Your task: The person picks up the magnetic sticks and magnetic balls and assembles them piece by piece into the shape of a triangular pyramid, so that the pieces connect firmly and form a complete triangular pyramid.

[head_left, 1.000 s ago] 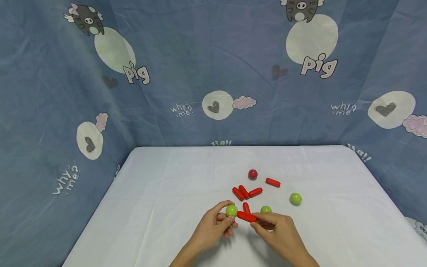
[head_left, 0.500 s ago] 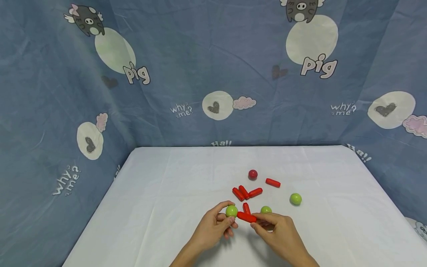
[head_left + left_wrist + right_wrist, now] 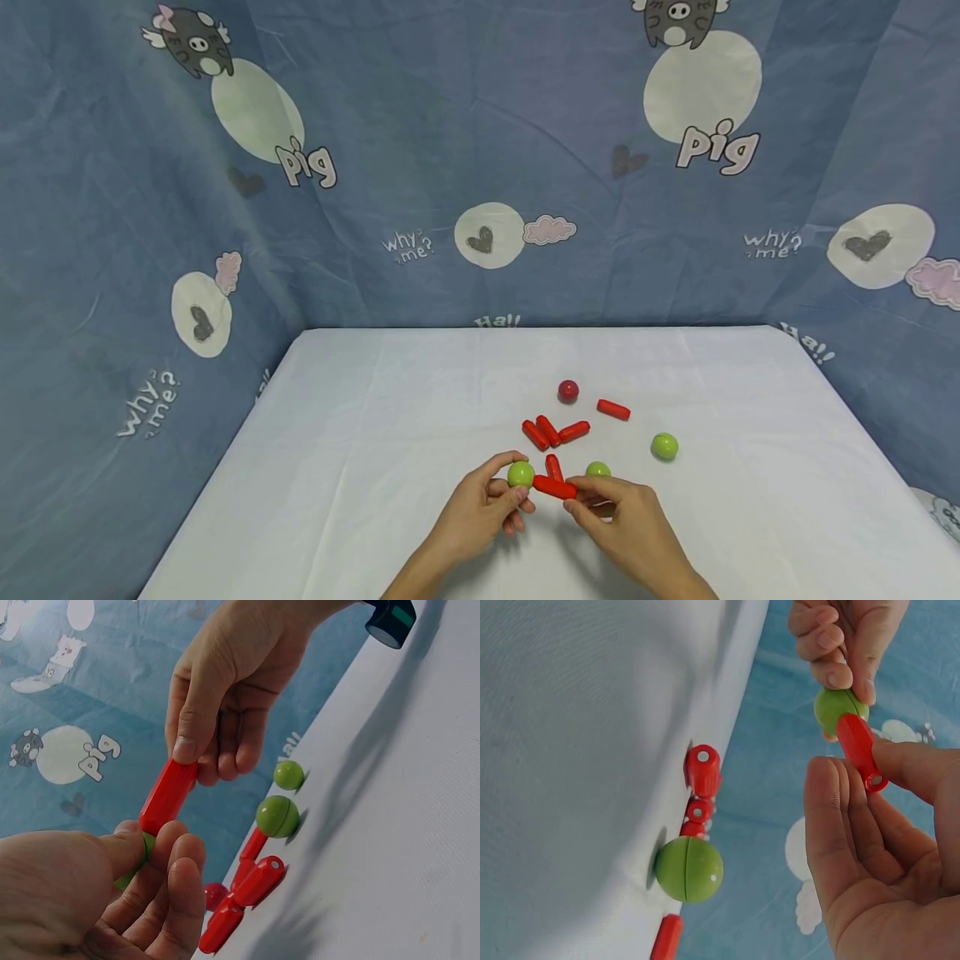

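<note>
Red rod and green ball were held touching above the white tabletop, the rod pinched near one end by the right hand, the ball gripped between thumb and fingers of the left hand. Two more green balls, a dark red ball and five loose rods were spread nearby. Joining the pair appeared to be in hand; whether they were firmly attached could not be told. Steady alignment, then a gentle test, seemed called for.
</note>
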Action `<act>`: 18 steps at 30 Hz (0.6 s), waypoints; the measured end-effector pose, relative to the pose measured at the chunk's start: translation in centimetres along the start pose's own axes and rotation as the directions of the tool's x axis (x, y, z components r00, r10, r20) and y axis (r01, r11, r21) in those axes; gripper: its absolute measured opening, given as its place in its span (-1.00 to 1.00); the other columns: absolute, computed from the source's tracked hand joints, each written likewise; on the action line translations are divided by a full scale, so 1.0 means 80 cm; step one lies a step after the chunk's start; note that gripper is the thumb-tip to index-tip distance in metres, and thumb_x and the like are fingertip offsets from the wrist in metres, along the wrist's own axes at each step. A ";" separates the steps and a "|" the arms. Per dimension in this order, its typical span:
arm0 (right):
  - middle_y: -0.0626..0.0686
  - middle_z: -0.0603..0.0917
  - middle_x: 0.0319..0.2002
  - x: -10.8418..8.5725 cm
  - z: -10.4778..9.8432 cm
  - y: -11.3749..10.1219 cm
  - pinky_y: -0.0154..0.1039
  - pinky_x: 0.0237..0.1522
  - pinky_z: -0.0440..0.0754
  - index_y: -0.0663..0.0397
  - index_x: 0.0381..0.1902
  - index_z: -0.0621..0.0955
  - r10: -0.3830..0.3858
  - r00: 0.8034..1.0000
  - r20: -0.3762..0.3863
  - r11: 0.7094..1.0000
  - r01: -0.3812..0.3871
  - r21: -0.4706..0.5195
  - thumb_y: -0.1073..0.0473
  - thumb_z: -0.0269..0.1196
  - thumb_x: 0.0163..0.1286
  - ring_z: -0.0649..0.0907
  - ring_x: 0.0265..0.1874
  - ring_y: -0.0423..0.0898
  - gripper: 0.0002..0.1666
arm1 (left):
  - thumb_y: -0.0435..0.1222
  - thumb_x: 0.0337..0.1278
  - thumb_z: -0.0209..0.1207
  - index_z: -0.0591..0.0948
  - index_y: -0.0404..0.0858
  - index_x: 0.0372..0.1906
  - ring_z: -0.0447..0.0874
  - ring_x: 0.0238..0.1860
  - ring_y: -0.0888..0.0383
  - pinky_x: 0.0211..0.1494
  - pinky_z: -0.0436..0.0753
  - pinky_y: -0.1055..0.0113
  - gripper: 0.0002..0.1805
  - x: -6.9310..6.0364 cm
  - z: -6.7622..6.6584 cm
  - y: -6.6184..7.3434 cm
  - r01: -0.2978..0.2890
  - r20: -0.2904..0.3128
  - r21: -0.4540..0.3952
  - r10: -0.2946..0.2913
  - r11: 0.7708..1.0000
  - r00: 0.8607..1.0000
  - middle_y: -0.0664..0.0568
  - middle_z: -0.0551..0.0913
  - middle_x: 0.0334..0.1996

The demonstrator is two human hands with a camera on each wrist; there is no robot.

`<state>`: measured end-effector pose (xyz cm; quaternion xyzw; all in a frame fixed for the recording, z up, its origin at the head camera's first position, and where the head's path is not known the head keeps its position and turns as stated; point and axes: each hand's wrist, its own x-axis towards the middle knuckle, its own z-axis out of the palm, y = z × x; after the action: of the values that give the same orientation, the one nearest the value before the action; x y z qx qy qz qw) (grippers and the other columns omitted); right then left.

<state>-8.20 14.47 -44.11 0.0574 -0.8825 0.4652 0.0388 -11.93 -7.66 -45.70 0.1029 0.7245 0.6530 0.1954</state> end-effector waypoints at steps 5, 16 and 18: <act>-0.24 0.76 -0.38 0.001 0.000 0.002 -0.46 -0.26 0.71 -0.13 -0.17 0.78 -0.033 0.999 0.008 0.999 0.033 -0.006 0.24 0.49 0.23 0.71 -0.35 -0.38 -0.78 | -0.31 0.43 0.20 0.43 -0.27 0.39 0.65 -0.52 0.19 -0.42 0.64 0.48 -0.50 0.000 0.001 -0.001 -0.003 0.000 0.003 0.003 1.000 1.000 -0.16 0.78 -0.35; -0.19 0.79 -0.30 0.002 0.001 0.006 -0.46 -0.27 0.68 -0.10 -0.09 0.77 -0.006 0.998 0.055 1.000 0.007 -0.023 0.08 0.45 0.31 0.71 -0.39 -0.39 -0.78 | -0.31 0.41 0.22 0.48 -0.20 0.34 0.64 -0.56 0.24 -0.45 0.63 0.49 -0.54 0.001 0.018 -0.004 -0.007 0.021 0.040 0.006 0.999 1.000 -0.19 0.79 -0.37; -0.19 0.80 -0.29 0.002 0.001 0.006 -0.45 -0.28 0.68 -0.10 -0.08 0.77 -0.004 0.998 0.061 0.999 0.006 -0.031 0.03 0.43 0.33 0.70 -0.38 -0.39 -0.77 | -0.30 0.40 0.24 0.51 -0.14 0.31 0.64 -0.57 0.25 -0.46 0.63 0.48 -0.57 0.001 0.023 -0.004 -0.009 0.040 0.053 0.007 0.999 0.999 -0.15 0.79 -0.39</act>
<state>-8.44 14.70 -44.55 0.0733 -0.8903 0.4492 0.0140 -11.16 -5.99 -46.18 0.1238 0.7371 0.6322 0.2042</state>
